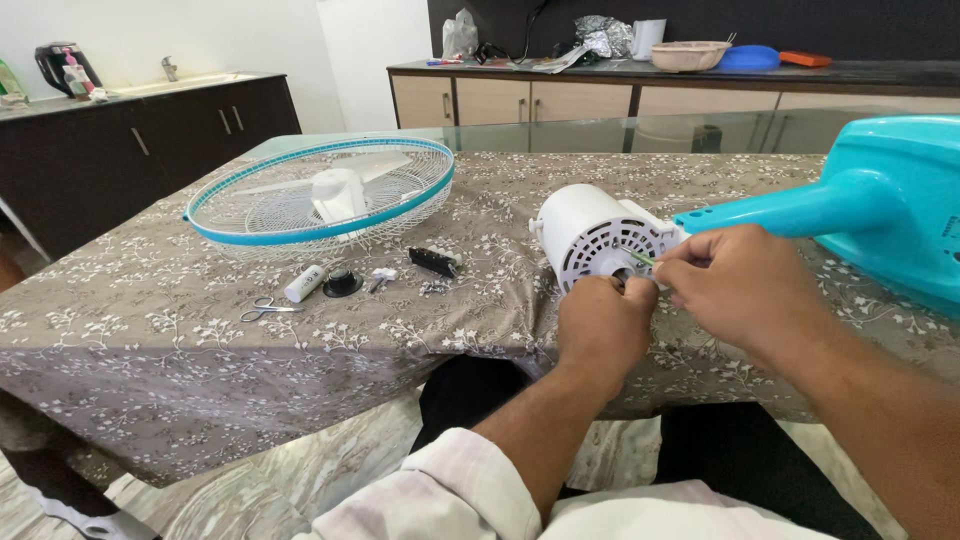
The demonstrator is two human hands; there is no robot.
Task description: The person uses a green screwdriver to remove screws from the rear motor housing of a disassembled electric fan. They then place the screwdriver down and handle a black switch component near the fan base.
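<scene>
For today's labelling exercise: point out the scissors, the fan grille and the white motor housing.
scissors [266, 309], head view, on the handles.
fan grille [300, 226], head view, on its blue rim.
motor housing [590, 238], head view, on its white vented face.

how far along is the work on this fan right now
Already off: the fan guard with its blades lies apart on the tablecloth, beside scissors and small parts. In hand: the left hand and right hand work a thin piece at the front of the white motor housing. The housing remains on the teal stand.
</scene>
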